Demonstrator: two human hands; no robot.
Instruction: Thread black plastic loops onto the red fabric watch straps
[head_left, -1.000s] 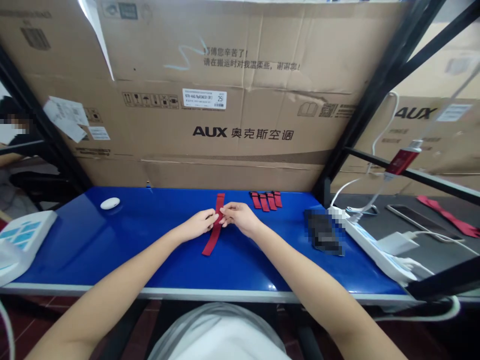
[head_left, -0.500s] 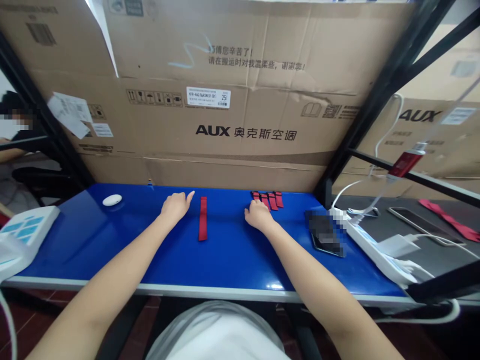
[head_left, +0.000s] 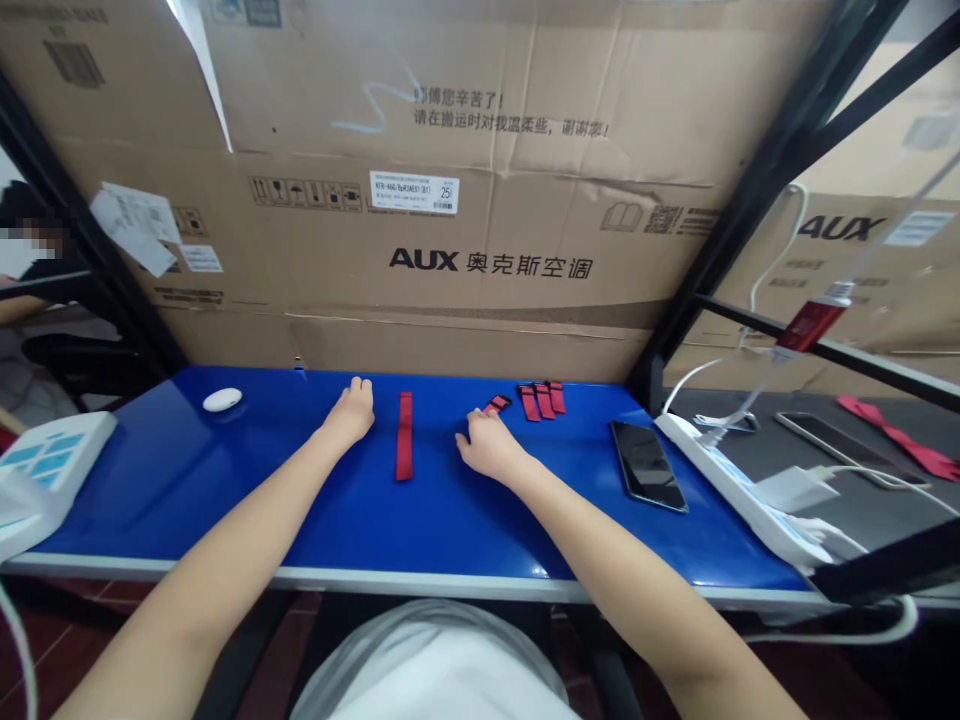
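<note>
On the blue tabletop a long flat red ribbon strip (head_left: 405,440) lies lengthwise between my hands. My left hand (head_left: 352,412) is closed in a loose fist just left of the strip, apart from it; no object shows in its fingers. Farther right, my right hand (head_left: 487,445) is closed on a short red strap with a black end (head_left: 498,404), whose end sticks out beyond the fingers. The rest of this strap is hidden by the hand. Behind and to the right, 3 similar red straps (head_left: 541,401) with black ends lie side by side near the cardboard.
A black phone (head_left: 649,465) lies at right beside a white power strip (head_left: 742,490) with cables. A small white oval object (head_left: 222,400) and a white device (head_left: 52,470) are at left. A large cardboard panel (head_left: 300,260) stands behind the table (head_left: 465,530).
My right hand has moved left and toward me, pulling one strap away from the group. My left hand's thumb, stretched out before, is now tucked in. The phone is now plainly visible.
</note>
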